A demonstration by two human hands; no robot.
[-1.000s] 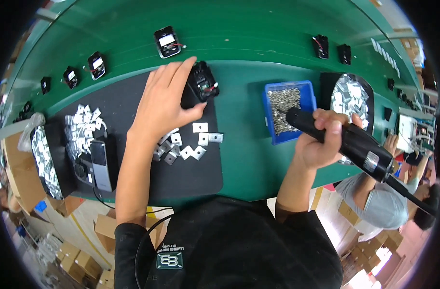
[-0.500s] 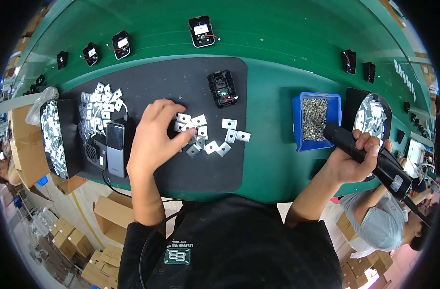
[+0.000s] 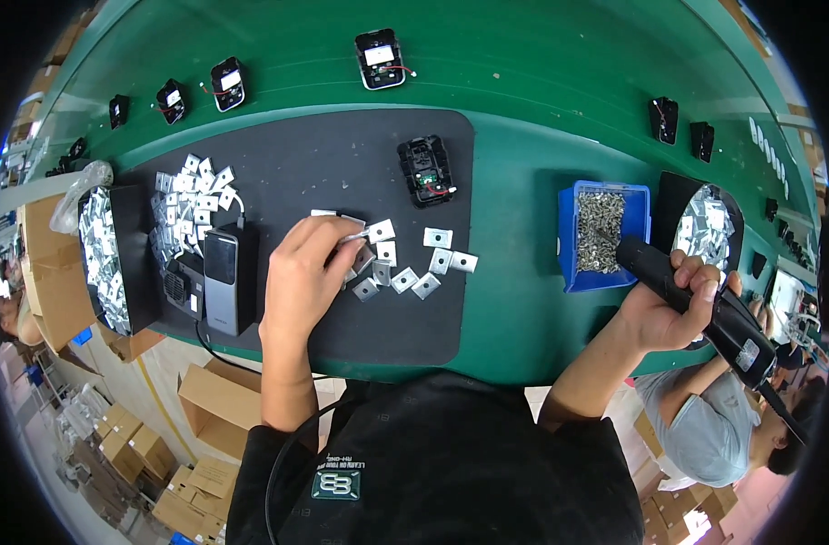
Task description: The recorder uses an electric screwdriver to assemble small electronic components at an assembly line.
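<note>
My left hand is over the black mat, its thumb and fingers pinching a small square metal plate seen edge-on. Around it lie several more silver plates with a hole in the middle, such as the loose plate. My right hand is wrapped round a black electric screwdriver; its tip points into a blue bin of small screws. Beyond the loose plates, an opened black plastic housing with a green circuit board and a red wire lies on the mat.
At left stand a grey power bank, a heap of plates and a black box of plates. Another plate-filled box is at right. Black housings, one with red wire, sit along the green strip. A co-worker is at lower right.
My left hand has closed from spread fingers to a pinch on a metal plate lifted from the loose group. My right hand and the screwdriver have hardly moved; the view has shifted slightly.
</note>
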